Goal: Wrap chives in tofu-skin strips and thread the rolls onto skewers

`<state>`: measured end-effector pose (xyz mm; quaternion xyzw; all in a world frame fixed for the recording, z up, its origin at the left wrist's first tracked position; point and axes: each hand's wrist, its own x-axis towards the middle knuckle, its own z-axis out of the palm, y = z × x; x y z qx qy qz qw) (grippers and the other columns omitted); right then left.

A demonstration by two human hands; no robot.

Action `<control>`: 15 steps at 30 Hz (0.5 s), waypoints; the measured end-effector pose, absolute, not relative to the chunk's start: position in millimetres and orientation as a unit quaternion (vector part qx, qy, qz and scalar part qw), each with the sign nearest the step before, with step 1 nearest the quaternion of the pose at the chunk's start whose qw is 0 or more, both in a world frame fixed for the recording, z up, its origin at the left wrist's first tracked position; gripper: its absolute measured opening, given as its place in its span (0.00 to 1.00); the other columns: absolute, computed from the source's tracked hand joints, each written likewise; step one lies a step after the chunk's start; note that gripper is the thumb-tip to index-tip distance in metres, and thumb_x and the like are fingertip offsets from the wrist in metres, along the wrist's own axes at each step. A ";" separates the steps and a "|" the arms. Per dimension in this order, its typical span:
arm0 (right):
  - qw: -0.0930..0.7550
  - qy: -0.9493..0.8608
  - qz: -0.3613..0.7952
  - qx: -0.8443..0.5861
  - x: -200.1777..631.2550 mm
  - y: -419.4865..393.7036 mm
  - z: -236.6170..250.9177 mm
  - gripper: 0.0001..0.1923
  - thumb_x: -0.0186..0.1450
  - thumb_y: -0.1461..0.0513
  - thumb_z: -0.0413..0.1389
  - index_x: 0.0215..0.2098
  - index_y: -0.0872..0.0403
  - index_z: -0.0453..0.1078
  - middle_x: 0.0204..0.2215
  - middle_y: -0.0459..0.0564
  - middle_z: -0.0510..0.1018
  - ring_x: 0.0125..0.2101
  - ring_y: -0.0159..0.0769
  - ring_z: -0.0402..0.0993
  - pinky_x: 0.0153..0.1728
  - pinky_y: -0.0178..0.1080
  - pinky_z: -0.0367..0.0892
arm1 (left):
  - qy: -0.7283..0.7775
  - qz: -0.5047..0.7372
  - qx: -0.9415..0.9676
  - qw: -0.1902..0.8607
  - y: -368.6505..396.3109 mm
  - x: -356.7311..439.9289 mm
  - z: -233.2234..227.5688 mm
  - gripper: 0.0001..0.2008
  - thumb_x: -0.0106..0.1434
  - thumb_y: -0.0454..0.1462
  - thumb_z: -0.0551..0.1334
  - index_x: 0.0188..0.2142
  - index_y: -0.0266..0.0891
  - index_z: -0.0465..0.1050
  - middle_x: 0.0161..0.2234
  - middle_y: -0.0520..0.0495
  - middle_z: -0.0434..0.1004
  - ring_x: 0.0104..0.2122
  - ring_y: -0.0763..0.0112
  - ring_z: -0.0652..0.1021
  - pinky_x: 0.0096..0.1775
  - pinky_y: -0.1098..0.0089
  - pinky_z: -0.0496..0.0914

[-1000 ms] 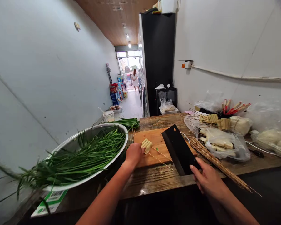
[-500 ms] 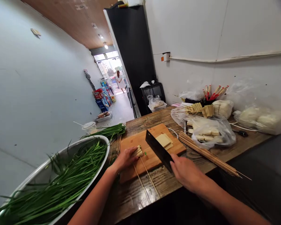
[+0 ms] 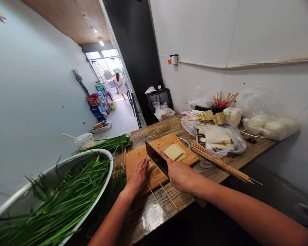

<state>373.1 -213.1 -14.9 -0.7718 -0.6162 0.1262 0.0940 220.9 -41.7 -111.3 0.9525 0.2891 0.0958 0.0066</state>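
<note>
- My right hand (image 3: 180, 176) has its grip wrapped tight round the cleaver (image 3: 157, 158) handle, blade edge-down on the wooden cutting board (image 3: 166, 150).
- My left hand (image 3: 138, 177) lies flat, fingers spread over the skewered tofu pieces (image 3: 151, 165) just beside the blade (mostly hidden under my fingers).
- Two skewers (image 3: 162, 190) trail off the board onto the surface (image 3: 166, 128).
- Flat tofu sheets (image 3: 175, 152) sit behind the cleaver.
- Metal basin (image 3: 106, 160) of chives (image 3: 66, 198) stands to my left.
</note>
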 end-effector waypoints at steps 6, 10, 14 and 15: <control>0.086 -0.617 0.125 -0.772 362.6 -212.1 -13.6 0.17 0.58 0.70 0.46 0.47 0.65 0.61 0.35 0.65 0.76 0.37 0.47 0.74 0.33 0.39 0.65 | 0.269 0.135 0.953 -0.026 -36.4 220.0 -126.5 0.23 0.65 0.39 0.46 0.56 0.28 0.59 0.57 0.34 0.59 0.58 0.59 0.61 0.56 0.59 0.60; 0.084 -0.613 0.136 -0.774 359.6 -211.8 -12.0 0.17 0.59 0.70 0.46 0.47 0.66 0.61 0.36 0.65 0.76 0.37 0.47 0.74 0.33 0.39 0.64 | 0.268 0.150 0.951 -0.028 -35.7 220.1 -130.2 0.22 0.65 0.37 0.46 0.56 0.28 0.59 0.57 0.34 0.60 0.57 0.60 0.62 0.56 0.60 0.60; 0.093 -0.604 0.154 -0.776 356.4 -211.2 -5.8 0.16 0.60 0.70 0.45 0.46 0.65 0.62 0.35 0.65 0.76 0.37 0.44 0.75 0.33 0.37 0.64 | 0.269 0.148 0.952 -0.017 -37.6 220.9 -127.6 0.22 0.65 0.37 0.45 0.55 0.28 0.60 0.56 0.34 0.60 0.57 0.60 0.62 0.56 0.60 0.60; 0.091 -0.604 0.157 -0.776 355.4 -210.4 -3.7 0.15 0.59 0.70 0.46 0.44 0.65 0.63 0.35 0.65 0.76 0.37 0.44 0.75 0.32 0.37 0.63 | 0.268 0.143 0.953 -0.015 -38.2 221.0 -126.4 0.22 0.65 0.36 0.45 0.55 0.28 0.60 0.56 0.34 0.61 0.57 0.61 0.62 0.56 0.60 0.59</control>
